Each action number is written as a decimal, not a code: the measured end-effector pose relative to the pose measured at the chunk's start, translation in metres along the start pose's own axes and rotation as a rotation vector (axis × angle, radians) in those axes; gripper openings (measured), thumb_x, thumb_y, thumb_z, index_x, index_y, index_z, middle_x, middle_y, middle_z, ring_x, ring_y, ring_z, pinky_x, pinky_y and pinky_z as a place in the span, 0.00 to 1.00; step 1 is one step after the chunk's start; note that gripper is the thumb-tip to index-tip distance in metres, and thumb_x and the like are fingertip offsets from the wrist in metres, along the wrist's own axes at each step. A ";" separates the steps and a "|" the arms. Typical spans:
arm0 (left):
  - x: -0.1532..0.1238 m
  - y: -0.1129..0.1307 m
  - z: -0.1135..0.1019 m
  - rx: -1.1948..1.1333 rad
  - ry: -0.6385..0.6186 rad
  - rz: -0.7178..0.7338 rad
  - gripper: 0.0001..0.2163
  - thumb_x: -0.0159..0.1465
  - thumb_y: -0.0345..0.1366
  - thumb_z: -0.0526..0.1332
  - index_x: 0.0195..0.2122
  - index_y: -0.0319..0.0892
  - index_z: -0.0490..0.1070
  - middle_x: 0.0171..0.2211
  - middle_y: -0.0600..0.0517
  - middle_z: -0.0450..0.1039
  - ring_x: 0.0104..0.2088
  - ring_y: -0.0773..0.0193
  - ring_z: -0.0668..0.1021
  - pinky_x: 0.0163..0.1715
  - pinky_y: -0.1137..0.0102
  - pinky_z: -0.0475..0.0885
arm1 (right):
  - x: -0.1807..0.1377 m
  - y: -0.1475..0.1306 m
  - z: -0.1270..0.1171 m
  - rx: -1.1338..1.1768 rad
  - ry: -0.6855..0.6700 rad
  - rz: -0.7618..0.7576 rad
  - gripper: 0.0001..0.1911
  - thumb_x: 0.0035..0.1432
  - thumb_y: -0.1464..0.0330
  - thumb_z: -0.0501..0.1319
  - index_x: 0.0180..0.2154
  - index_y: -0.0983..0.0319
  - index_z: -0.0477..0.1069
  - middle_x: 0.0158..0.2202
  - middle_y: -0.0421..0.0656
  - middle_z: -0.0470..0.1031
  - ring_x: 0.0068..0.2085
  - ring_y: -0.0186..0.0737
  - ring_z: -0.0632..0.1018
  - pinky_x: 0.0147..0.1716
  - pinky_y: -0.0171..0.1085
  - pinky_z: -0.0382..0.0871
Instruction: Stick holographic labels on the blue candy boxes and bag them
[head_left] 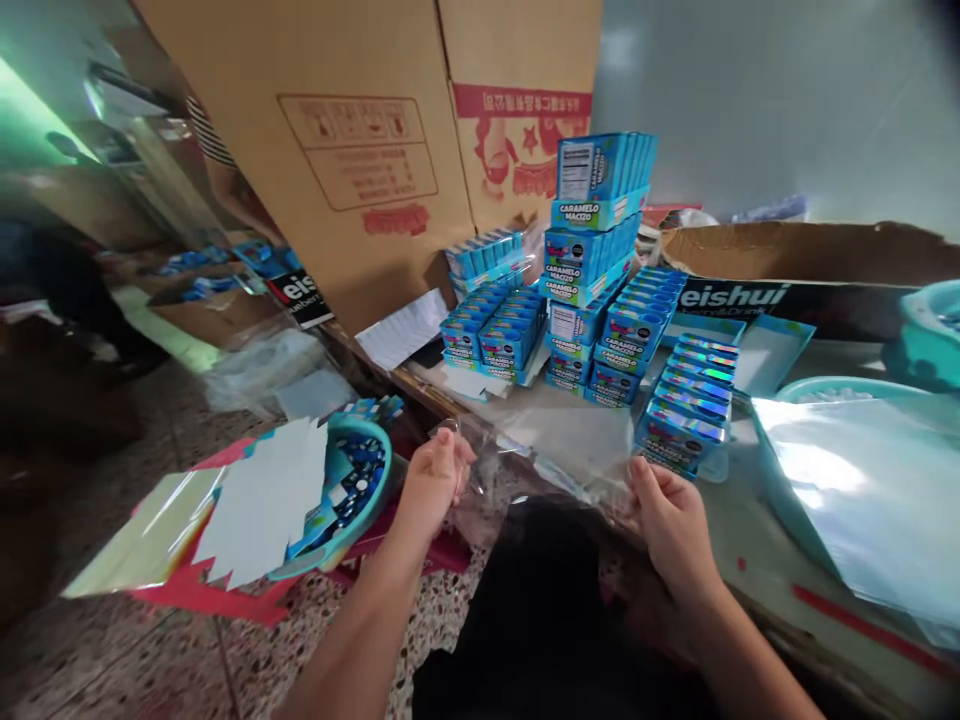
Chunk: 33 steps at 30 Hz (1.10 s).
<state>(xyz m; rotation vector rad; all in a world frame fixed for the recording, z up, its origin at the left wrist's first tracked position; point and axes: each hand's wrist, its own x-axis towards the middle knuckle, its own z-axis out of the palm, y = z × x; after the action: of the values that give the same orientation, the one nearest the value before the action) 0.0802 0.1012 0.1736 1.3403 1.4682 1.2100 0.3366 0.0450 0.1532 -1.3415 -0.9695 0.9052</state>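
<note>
Between both hands stretches a clear plastic bag [555, 452], held flat over my lap at the table's edge. My left hand [439, 468] is closed on its left side, the fingers pinched together. At the other side my right hand [667, 505] pinches the plastic between thumb and fingers. Just beyond the right hand stands a blue display box of candy packs [686, 405], with shiny packs in a row. Behind it rise stacked blue candy boxes [589, 260] marked CARAMELO MACIZO. More such boxes [491, 330] sit to their left.
Large cardboard cartons [360, 110] stand behind the table. On the right, a stack of clear plastic sheets [877, 480] lies over a teal basin [780, 480]. At left, a teal tub [375, 520] of small blue pieces rests beside white card sheets [262, 500]. Another person's arm [244, 205] shows behind the cartons.
</note>
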 end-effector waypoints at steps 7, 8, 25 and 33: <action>0.013 0.012 -0.014 0.479 0.142 0.201 0.17 0.56 0.51 0.67 0.21 0.44 0.72 0.23 0.51 0.71 0.31 0.56 0.75 0.33 0.66 0.66 | -0.015 0.007 0.008 -0.438 0.131 -0.524 0.28 0.67 0.58 0.55 0.16 0.60 0.54 0.16 0.35 0.53 0.19 0.29 0.57 0.22 0.34 0.51; 0.010 0.016 -0.015 0.545 0.217 0.360 0.11 0.58 0.46 0.67 0.27 0.44 0.76 0.29 0.49 0.74 0.36 0.54 0.76 0.39 0.64 0.68 | -0.015 0.009 0.013 -0.425 0.132 -0.509 0.28 0.67 0.58 0.56 0.17 0.60 0.53 0.17 0.35 0.54 0.19 0.29 0.58 0.22 0.34 0.51; -0.044 -0.036 0.029 0.380 -0.172 0.738 0.06 0.67 0.29 0.61 0.41 0.44 0.76 0.35 0.51 0.77 0.38 0.64 0.79 0.40 0.70 0.76 | -0.018 0.029 0.081 0.392 -0.390 0.389 0.34 0.44 0.38 0.68 0.27 0.64 0.69 0.25 0.40 0.68 0.27 0.34 0.69 0.28 0.34 0.67; -0.046 -0.027 0.001 0.325 0.209 0.801 0.06 0.65 0.26 0.61 0.39 0.43 0.75 0.34 0.51 0.76 0.36 0.65 0.80 0.39 0.72 0.78 | -0.017 0.035 0.089 -0.065 -0.258 0.204 0.30 0.47 0.42 0.64 0.19 0.57 0.53 0.16 0.34 0.55 0.21 0.33 0.60 0.23 0.34 0.54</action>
<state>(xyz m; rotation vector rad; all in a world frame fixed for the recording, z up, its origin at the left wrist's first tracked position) 0.0807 0.0557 0.1449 2.2062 1.3346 1.6853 0.2477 0.0616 0.1164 -1.4203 -1.0784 1.2345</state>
